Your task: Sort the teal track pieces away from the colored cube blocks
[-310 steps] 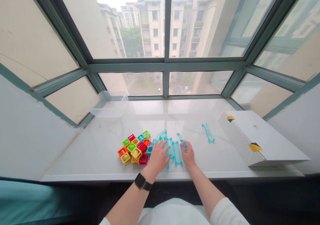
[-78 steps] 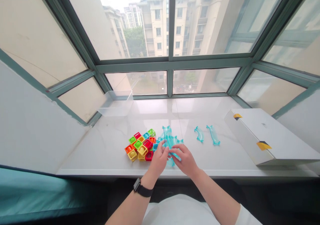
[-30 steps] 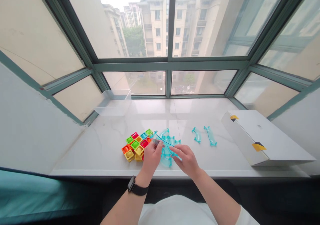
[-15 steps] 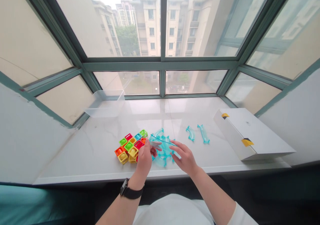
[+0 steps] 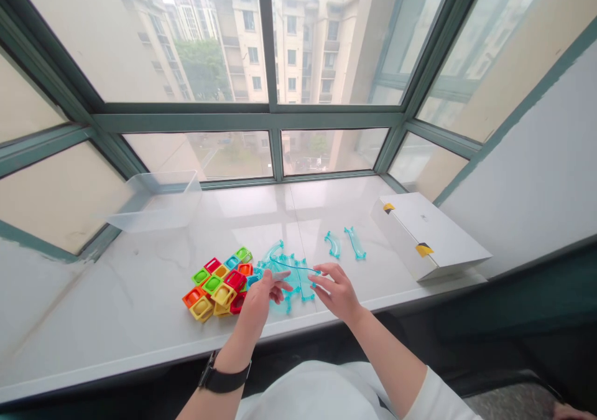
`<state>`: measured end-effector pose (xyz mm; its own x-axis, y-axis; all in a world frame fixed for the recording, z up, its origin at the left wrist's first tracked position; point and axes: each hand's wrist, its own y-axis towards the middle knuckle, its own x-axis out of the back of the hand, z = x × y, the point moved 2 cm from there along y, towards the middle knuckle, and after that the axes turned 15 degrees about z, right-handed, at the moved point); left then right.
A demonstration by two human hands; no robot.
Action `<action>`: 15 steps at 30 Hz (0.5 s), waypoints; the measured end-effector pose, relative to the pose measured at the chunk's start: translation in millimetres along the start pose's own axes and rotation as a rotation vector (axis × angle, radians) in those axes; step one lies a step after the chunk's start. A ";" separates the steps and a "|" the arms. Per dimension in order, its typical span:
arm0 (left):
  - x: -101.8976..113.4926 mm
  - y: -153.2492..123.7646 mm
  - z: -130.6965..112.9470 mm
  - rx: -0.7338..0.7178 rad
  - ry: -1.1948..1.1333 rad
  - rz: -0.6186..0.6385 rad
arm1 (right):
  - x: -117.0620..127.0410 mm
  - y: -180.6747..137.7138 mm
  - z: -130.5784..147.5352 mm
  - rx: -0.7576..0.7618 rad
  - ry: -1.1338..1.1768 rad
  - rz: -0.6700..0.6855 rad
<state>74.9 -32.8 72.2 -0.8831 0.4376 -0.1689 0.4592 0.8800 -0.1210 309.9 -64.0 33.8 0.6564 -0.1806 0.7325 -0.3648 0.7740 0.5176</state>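
Clear blue track piece (image 5: 295, 265) between our two hands

In the head view, we have it nearly edge-on, just below the frame's centre. Our left hand (image 5: 259, 298) holds its left end, fingers half curled. Our right hand (image 5: 339, 292) has fingers slightly spread at the right end; we cannot tell whether they grip. More track pieces (image 5: 296, 281) lie beneath, beside colourful blocks (image 5: 222, 289) left of centre

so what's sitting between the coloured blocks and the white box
In the head view, a heap of clear blue pieces lies nearest the coloured blocks, then a short curved piece and a longer piece nearer the white box.
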 end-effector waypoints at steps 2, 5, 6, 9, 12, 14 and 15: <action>2.4 -0.9 -3.1 -0.029 0.019 0.003 | 1.5 -5.7 -6.8 -0.016 0.001 -0.024; 14.0 -4.5 -8.0 -0.085 0.057 -0.043 | 10.1 -18.8 -27.0 -0.126 -0.006 -0.111; 19.5 -6.3 -9.1 -0.093 0.069 -0.066 | 14.7 -24.8 -36.4 -0.185 -0.016 -0.147; 38.0 -14.0 -9.2 -0.079 0.093 -0.146 | 32.4 -47.2 -68.8 -0.366 -0.067 -0.270; 56.3 -23.1 -4.8 -0.043 0.086 -0.219 | 51.9 -71.8 -100.6 -0.539 -0.083 -0.395; 67.0 -28.2 -0.2 -0.048 0.087 -0.264 | 62.2 -85.1 -118.4 -0.638 -0.072 -0.449; 71.6 -30.1 2.5 -0.056 0.091 -0.288 | 65.9 -89.9 -126.0 -0.674 -0.074 -0.469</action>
<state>-1.9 -28.5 61.3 -0.9823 0.1810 -0.0473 0.1848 0.9780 -0.0967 469.1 -68.9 -20.2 0.5883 -0.5970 0.5455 0.4266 0.8022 0.4178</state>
